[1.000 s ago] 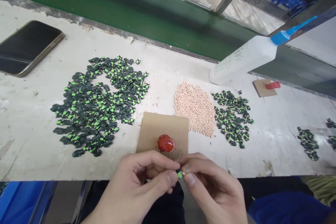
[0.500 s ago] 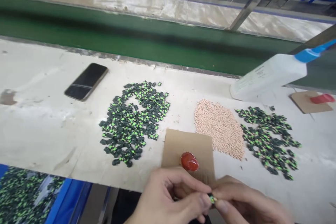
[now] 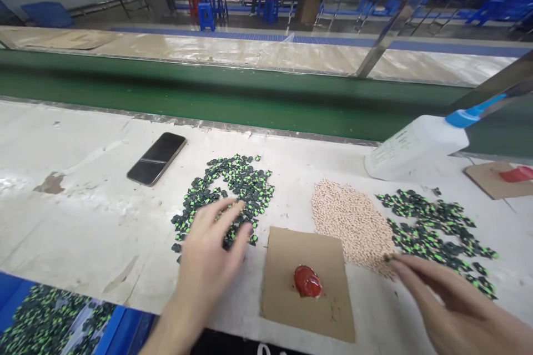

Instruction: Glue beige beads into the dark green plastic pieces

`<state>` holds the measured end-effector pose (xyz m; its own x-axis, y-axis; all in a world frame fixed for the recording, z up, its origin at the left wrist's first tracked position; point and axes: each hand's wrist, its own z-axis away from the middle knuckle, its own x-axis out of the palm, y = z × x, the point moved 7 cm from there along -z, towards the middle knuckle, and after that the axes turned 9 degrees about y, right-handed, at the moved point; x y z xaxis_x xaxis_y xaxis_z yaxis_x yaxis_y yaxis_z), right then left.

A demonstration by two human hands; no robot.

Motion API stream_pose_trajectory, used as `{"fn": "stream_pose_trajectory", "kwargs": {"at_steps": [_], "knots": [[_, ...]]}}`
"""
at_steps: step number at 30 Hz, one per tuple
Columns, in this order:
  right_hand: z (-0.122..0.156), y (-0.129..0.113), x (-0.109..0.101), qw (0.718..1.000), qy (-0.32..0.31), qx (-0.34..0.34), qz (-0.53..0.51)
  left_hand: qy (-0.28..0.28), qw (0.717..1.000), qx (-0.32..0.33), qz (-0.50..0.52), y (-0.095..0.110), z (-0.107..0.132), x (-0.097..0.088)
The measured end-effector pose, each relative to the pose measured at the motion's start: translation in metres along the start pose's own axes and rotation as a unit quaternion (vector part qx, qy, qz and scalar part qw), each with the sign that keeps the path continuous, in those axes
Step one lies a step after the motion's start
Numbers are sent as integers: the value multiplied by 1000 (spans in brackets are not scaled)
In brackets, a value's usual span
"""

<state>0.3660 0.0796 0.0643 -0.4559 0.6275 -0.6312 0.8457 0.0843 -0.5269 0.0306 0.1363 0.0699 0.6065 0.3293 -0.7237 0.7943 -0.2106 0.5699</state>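
Observation:
My left hand [image 3: 212, 249], fingers apart, hovers over or touches the pile of small black-and-green pieces [image 3: 250, 183] on the left. Its fingertips hold nothing that I can see. Between thumb and finger of my right hand [image 3: 441, 294] is a small dark piece, pinched at the lower right edge of the heap of tiny pinkish beads [image 3: 350, 222]. A second group of black-and-green pieces [image 3: 433, 227] lies just beyond that hand. Between my hands, a cardboard square [image 3: 308, 321] carries a glossy red blob [image 3: 307, 281].
A phone [image 3: 157, 158] lies at the left. White bottle [image 3: 416, 147] with a blue nozzle stands back right, beside another cardboard piece [image 3: 493, 180] with a red object. A blue bin [image 3: 125, 327] of similar pieces sits lower left. A green belt [image 3: 250, 100] runs behind the table.
My hands have separated from a shared pinch on a small piece near the cardboard. The left went to the left pile, the right to the beads' edge. The view has tilted up.

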Motion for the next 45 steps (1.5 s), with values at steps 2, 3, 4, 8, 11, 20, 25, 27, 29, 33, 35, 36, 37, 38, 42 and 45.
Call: {"fn": "stream_pose_trajectory", "kwargs": {"at_steps": [2,3,4,8,11,20,25,27,29,33,35,36,37,38,42,45], "knots": [[-7,28,-3,997,16,-9,81,21,998,14,-56,-23,-16,-4],[-11,38,-3,994,27,-9,102,21,997,25,-72,-31,-22,-3],[-14,46,-3,993,33,-12,111,19,996,38,-83,-36,-26,-2],[-21,52,4,990,54,-38,125,33,992,86,-92,-42,-29,3],[-21,36,16,991,33,-77,103,48,989,109,-83,-42,-28,3],[-22,-29,82,982,-131,-136,12,37,997,64,15,-33,-16,-18],[-25,-23,91,985,-138,-104,-22,41,989,-46,133,-25,1,-20],[-27,-21,89,987,-134,-79,-41,47,984,-81,150,-23,5,-19],[-30,-19,85,989,-124,-43,-64,34,984,-76,160,-19,7,-17],[-32,-15,64,984,-99,67,-131,23,977,-69,201,-7,9,-18],[-27,-17,51,969,-94,133,-184,14,969,-63,240,8,11,-15],[-23,-19,45,959,-96,163,-213,3,964,-46,261,19,13,-11],[-17,-24,40,948,-98,185,-239,-7,958,-18,285,33,16,-7],[-11,-29,37,934,-106,210,-268,-13,952,14,307,48,18,-2],[25,-55,44,775,-158,420,-445,38,923,107,368,90,32,17],[48,-76,52,639,-145,545,-523,82,924,137,347,100,39,24]]}}
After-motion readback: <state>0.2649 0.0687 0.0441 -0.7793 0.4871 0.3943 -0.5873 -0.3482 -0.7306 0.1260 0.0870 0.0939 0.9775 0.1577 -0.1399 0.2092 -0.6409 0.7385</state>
